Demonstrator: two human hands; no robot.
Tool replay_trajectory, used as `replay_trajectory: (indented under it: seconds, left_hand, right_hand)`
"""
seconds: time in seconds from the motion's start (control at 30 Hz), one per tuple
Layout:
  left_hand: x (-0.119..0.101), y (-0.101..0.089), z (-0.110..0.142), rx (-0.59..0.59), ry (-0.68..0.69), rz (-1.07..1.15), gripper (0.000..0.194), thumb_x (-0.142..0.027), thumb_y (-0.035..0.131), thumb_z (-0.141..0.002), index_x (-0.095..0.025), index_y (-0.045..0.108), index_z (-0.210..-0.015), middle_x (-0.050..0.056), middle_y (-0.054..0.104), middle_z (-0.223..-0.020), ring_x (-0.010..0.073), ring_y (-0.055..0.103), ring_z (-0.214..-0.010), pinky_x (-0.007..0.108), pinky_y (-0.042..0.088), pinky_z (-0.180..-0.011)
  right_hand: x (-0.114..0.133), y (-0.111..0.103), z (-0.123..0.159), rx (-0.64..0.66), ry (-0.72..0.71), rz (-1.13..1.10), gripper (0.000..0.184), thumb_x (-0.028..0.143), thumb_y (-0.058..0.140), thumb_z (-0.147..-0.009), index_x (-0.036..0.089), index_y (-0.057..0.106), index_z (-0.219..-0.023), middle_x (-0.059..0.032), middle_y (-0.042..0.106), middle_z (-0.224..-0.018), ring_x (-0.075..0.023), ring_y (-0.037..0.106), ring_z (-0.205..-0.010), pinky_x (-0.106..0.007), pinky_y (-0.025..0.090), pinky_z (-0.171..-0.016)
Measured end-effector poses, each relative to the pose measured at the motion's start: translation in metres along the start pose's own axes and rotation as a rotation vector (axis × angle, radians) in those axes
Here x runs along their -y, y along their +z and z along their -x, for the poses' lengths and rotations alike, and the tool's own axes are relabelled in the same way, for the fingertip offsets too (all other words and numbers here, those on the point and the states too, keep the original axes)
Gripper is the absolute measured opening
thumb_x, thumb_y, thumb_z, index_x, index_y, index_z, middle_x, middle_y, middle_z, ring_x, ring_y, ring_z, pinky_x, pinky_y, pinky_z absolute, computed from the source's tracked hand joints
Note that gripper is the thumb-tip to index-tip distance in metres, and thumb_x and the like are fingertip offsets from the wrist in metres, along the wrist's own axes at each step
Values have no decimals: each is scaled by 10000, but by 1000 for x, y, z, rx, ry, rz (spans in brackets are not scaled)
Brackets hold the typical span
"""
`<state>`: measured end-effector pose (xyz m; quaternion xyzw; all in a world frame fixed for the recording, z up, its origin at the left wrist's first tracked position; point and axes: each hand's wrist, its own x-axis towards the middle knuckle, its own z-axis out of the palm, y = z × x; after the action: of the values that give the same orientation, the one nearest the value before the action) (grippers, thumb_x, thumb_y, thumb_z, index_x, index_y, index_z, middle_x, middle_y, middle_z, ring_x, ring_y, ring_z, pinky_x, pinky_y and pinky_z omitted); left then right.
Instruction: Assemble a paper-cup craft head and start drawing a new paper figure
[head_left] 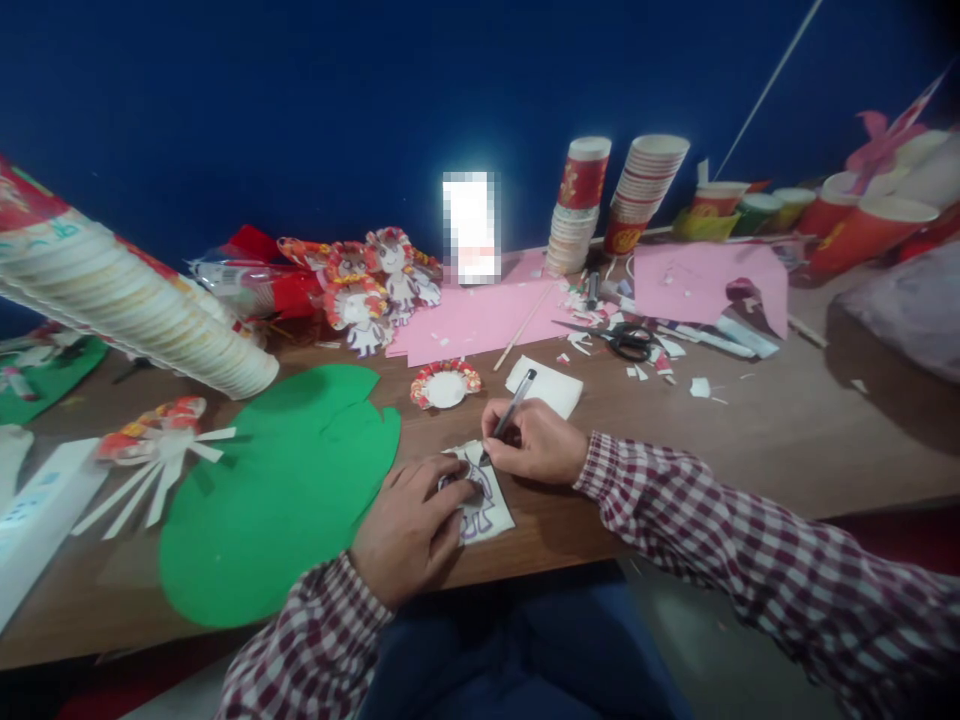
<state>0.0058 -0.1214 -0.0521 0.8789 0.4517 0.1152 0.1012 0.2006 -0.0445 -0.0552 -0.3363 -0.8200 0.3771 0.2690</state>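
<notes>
My right hand [546, 442] grips a pen [517, 400], its tip down at the top of a small white paper [498, 518]. Purple outlines of a little figure show on that paper. Across its left part lies my left hand [411, 525], fingers stretched out and pressing it to the table, so some of the drawing is covered. Just beyond my hands are a blank white piece of paper [564, 392] and a round paper piece [447, 388] with a red and yellow curled rim. A large green paper leaf [292, 490] reaches close to my left hand.
Stacked paper cups [142, 300] lean in from the left; upright cup stacks [577, 205] stand at the back. Black scissors [631, 342] lie among paper scraps. Pink paper sheets [480, 325] and finished paper figures [364, 320] sit toward the blue wall [300, 110].
</notes>
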Motion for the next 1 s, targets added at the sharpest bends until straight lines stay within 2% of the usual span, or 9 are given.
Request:
replay_trajectory:
  seconds: [0.47,0.7,0.8,0.93,1.0]
  left_hand:
    - [2,5,2,-5,2,-20,281,-196,431,-764,-230,551,-1016,64,499,-1118,231,430,-1064,408,350,-885]
    - [1,3,1,-1,4,-22,303,-191,425,-764,-240,556,-1033,66,497,-1107,229,439,-1045,400,360,-871]
    - [1,3,1,10,-2,-23,310,-189,426,-764,-246,547,-1043,63,493,-1109,231,434,-1049,408,352,-873]
    - [2,4,1,19,-2,-18,303,-182,421,-768,-243,542,-1039,64,492,-1114,233,430,-1052,412,347,-869]
    - [2,3,1,15,6,-17,305,-183,420,-769,-236,541,-1044,68,496,-1114,233,433,-1048,408,349,-865]
  right_hand:
    - [0,-1,0,5,6,-21,19,168,506,-720,162,490,-727,51,479,-548,-60,406,-474,-171,289,-450]
    - [-1,-4,-3,-48,143,-308,71,216,511,-746,154,477,-744,36,501,-586,-66,447,-503,-163,346,-448]
    - [1,-9,-2,-92,177,-466,113,236,510,-763,158,492,-843,25,532,-622,-71,480,-521,-159,366,-444]
    - [10,-14,8,-225,269,-622,152,291,500,-787,156,510,-857,12,545,-639,-56,460,-495,-149,355,-419]
    - [16,-12,16,-222,333,-659,159,293,512,-780,158,504,-865,8,550,-667,-51,448,-488,-154,354,-420]
